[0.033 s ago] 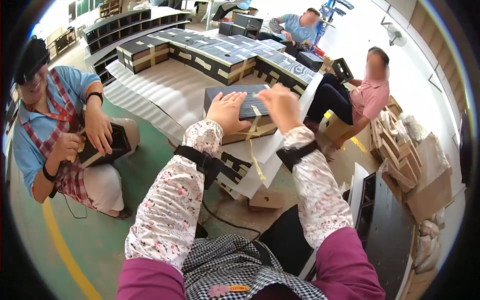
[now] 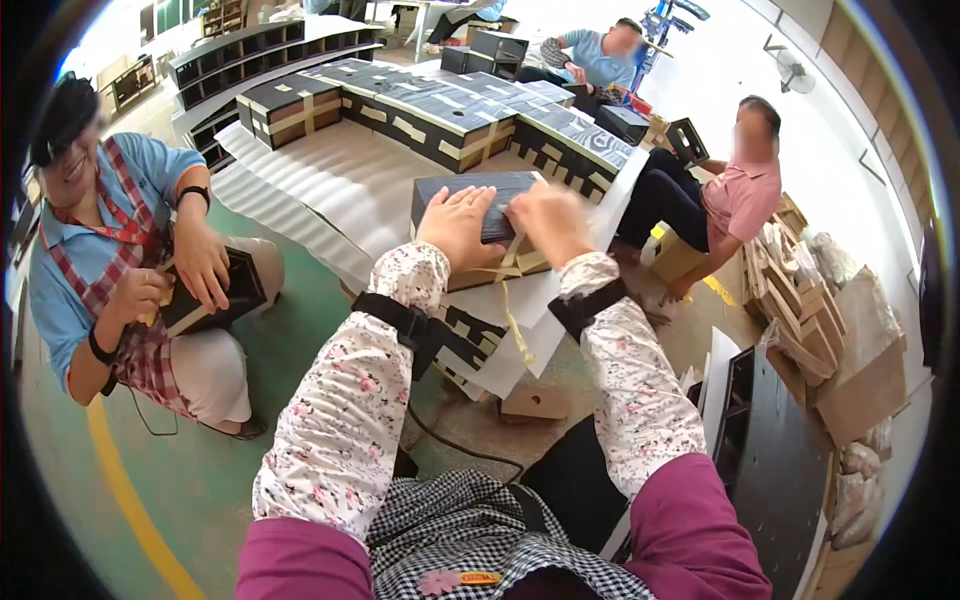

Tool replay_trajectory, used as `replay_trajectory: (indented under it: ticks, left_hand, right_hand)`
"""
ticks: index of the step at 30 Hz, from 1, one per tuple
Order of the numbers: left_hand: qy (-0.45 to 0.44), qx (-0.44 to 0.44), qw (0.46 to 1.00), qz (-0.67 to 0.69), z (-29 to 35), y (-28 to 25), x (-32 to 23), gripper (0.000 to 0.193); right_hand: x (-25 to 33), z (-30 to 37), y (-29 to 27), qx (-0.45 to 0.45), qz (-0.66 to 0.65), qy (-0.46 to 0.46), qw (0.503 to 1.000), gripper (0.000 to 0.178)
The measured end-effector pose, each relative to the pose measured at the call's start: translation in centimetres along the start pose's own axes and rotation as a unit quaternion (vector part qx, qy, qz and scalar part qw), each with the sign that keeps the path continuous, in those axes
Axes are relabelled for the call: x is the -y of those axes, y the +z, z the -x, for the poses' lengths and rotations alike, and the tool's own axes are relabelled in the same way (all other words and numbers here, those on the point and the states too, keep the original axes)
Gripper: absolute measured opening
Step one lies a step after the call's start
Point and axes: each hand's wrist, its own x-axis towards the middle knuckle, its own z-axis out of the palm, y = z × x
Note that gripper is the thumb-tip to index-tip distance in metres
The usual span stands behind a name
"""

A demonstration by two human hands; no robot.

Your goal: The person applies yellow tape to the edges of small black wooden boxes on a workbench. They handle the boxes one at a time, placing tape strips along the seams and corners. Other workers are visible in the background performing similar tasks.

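A box with a dark wood-grain top [image 2: 496,226] and tan tape round its side stands in front of me at the near end of the foam-covered work surface. My left hand [image 2: 460,226] lies flat on its top, fingers stretched out. Over the right part of the top, my right hand [image 2: 553,222] is closed with curled fingers, somewhat smeared by motion. What it holds, if anything, is hidden. A loose strip of masking tape [image 2: 514,325] hangs down from the box's near side.
Taped dark boxes [image 2: 410,132] stand in rows behind on white foam sheet [image 2: 285,195]. At left a person [image 2: 130,260] holds a dark box; another person [image 2: 735,190] sits at right. Wood pieces [image 2: 800,310] and a dark panel [image 2: 775,460] lie at right.
My right hand has moved down and slightly left over the box top, its fingers nearer my left hand. The left hand stays flat on the box.
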Motion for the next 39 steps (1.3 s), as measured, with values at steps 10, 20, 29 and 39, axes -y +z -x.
replay_trajectory:
  ticks: [10, 20, 29, 39]
  left_hand:
    - [-0.01, 0.007, 1.0, 0.003, 0.1, -0.1, 0.0, 0.083]
    - [-0.005, 0.025, 1.0, -0.005, 0.0, 0.0, 0.3, 0.079]
    - [0.018, 0.077, 0.997, 0.016, -2.2, -1.6, 1.9, 0.08]
    - [-0.018, 0.179, 0.976, 0.123, -6.4, -3.5, 5.4, 0.086]
  right_hand:
    - [1.5, 4.3, -4.1, 0.007, -0.086, -0.058, 0.995, 0.013]
    - [4.0, 19.6, -3.2, 0.152, -0.397, 0.128, 0.896, 0.022]
    - [7.7, 23.8, -1.9, 0.057, -0.433, 0.268, 0.859, 0.026]
    - [4.2, 28.5, -6.2, -0.009, -0.79, 0.374, 0.485, 0.037]
